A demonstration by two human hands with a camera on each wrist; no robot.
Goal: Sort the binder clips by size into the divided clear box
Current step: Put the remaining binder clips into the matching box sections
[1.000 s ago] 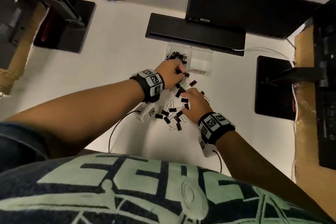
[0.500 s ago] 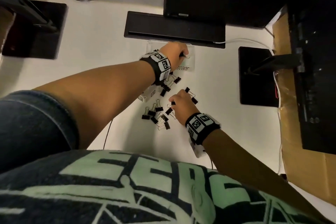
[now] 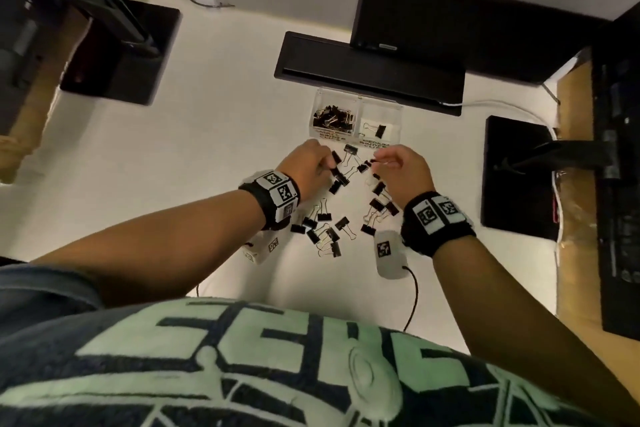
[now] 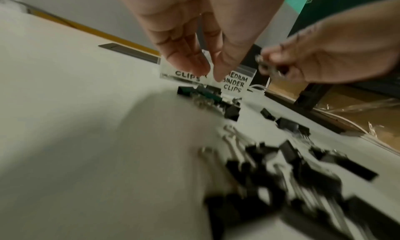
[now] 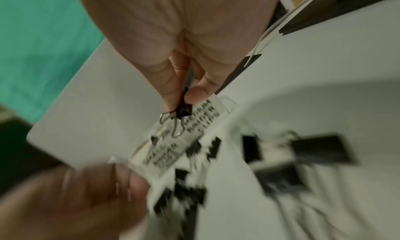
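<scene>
Dim, warm indoor light. Head view sharp, bowed at its edges. Both wrist views motion-blurred; soft shadows fall across the desk (image 3: 214, 156).

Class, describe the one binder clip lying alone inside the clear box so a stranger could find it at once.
Find the long black bar at the back of the white desk; the divided clear box sits just before it. The left compartment is heaped with small clips. The right one, labelled medium, holds a single black clip with silver handles.
</scene>
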